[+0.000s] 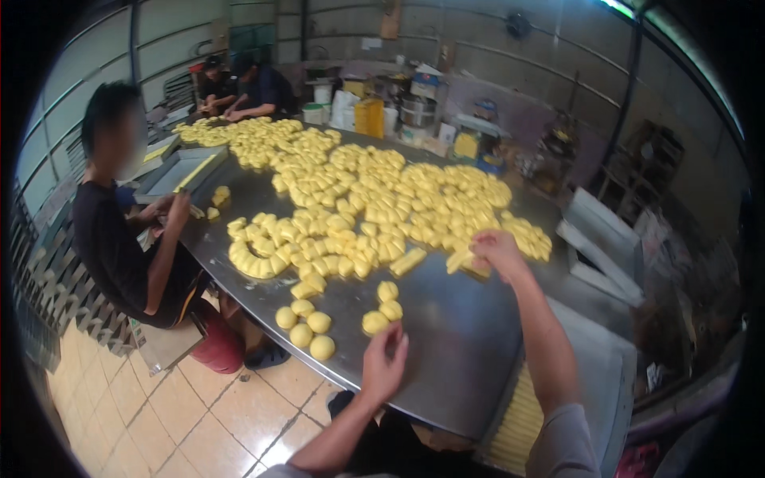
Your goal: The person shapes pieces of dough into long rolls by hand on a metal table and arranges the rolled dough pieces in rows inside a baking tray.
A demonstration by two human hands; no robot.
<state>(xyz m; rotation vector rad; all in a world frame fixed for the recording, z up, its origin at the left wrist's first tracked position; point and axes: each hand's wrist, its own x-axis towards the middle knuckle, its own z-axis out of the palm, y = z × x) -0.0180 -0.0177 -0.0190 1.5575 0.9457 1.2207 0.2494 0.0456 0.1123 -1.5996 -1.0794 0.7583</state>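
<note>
My right hand (498,253) reaches over the metal table and pinches a yellow dough strip (460,260) at the near edge of the big dough pile (382,191). My left hand (385,362) is low over the table's front edge, fingers curled together; whatever they might hold is hidden. Just beyond its fingertips sit three round dough balls (374,322) in a short row. Left of them lies a cluster of several smooth dough balls (300,334). A cut dough strip (408,261) rests between the pile and my right hand.
A tray (594,350) with rows of dough rolls (518,422) stands under my right forearm. Metal trays (602,247) lie at the right. A seated person (119,231) works at the left beside another tray (182,171); two people (259,88) work at the far end.
</note>
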